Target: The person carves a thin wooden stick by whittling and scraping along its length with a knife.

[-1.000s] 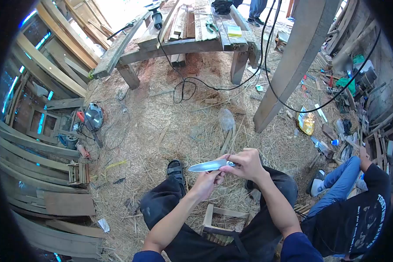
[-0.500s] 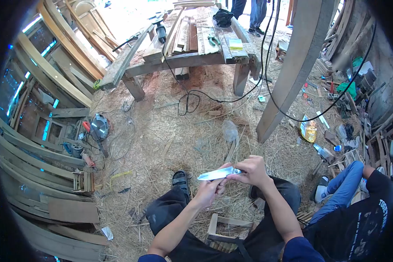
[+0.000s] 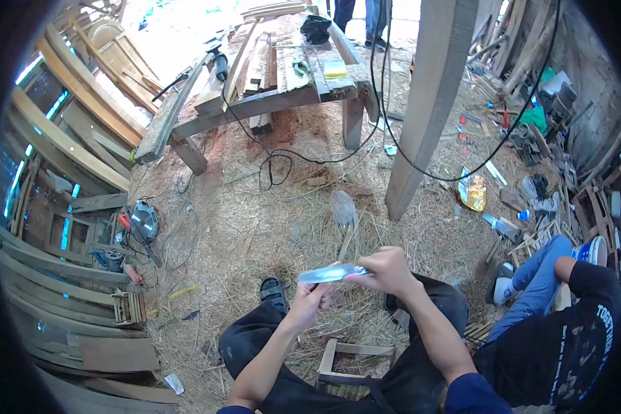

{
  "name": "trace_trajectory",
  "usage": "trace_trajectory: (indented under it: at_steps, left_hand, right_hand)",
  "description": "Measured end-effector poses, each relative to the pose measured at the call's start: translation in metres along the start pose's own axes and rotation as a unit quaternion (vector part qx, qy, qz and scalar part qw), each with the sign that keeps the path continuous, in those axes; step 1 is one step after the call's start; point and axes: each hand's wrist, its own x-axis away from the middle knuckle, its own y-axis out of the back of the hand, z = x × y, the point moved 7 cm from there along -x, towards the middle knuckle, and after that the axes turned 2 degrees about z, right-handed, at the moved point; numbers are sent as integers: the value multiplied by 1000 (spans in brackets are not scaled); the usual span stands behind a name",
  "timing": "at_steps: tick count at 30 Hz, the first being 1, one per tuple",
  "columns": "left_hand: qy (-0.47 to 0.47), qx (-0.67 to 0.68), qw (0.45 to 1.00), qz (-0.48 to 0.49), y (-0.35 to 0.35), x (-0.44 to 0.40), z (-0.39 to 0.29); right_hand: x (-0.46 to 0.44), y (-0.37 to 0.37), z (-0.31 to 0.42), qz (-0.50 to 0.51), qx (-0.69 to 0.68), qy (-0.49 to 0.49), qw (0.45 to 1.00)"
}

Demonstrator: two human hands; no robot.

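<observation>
A shiny, flat metal blade like a knife's lies level between my hands, above the straw-covered floor, its tip toward the left. My right hand is closed round the end where the handle would be, which its fingers cover. Under the blade, my left hand has its fingers curled together close to the underside. What that hand grips, if anything, is hidden by the blade.
A wooden workbench with boards and a tool stands ahead, beside a slanted post with hanging cables. A circular saw lies left. At right sits a person in a black shirt. A low wooden frame stands between my legs.
The blade has turned in my hands and now looks narrower, with a brighter glare. The view has shifted, and a white and blue bucket shows by the seated person.
</observation>
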Motion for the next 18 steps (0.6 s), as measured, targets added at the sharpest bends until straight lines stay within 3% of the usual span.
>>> trace_trajectory:
  at_steps: [2, 5, 6, 10, 13, 17, 18]
  left_hand:
    - [0, 11, 1000, 2, 12, -2, 13]
    - [-6, 6, 1000, 17, 2, 6, -10]
    - [-2, 12, 1000, 3, 2, 5, -10]
    - [0, 28, 999, 24, 9, -7, 9]
    - [2, 15, 1000, 7, 8, 0, -2]
    - [-7, 0, 1000, 16, 12, 6, -15]
    - [4, -29, 999, -11, 18, 7, -18]
  right_hand:
    - [-6, -7, 6, 11, 2, 53, 999]
    - [-7, 19, -45, -61, 7, -139, 988]
    - [-6, 24, -56, -77, 13, -161, 984]
    - [0, -15, 1, 32, -7, -17, 999]
    - [-5, -13, -8, 15, 17, -12, 1000]
    - [-1, 17, -65, -77, -60, -263, 960]
    - [-1, 17, -61, -76, -78, -275, 955]
